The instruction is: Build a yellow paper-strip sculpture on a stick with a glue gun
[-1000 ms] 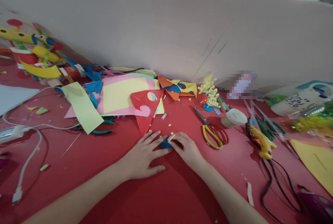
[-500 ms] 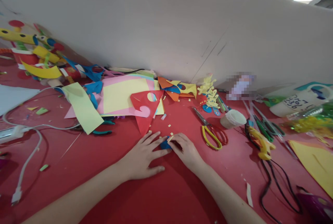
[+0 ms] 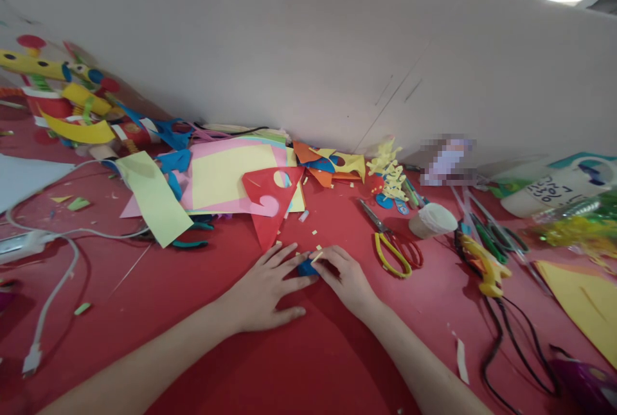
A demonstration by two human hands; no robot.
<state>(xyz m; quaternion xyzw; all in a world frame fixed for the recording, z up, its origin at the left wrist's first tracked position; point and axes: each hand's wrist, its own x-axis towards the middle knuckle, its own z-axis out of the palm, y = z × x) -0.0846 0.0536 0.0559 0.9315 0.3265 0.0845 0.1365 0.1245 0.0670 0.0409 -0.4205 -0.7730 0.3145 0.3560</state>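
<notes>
My left hand lies flat on the red table with its fingers spread, the fingertips on a small blue piece. Over the right edge of that piece, my right hand pinches a thin pale yellow strip between thumb and forefinger. Part of the blue piece is hidden under the fingers. Tiny yellow bits are scattered just beyond my hands. A red sheet with cut-out holes reaches close to my left fingertips.
To the right lie scissors with yellow and red handles, a white cup and a yellow glue gun with a black cord. Stacked coloured sheets sit at the back; a white cable curls on the left.
Both hands stay almost in place. The yellow strip in my right fingers has shifted very slightly; everything else looks the same.
</notes>
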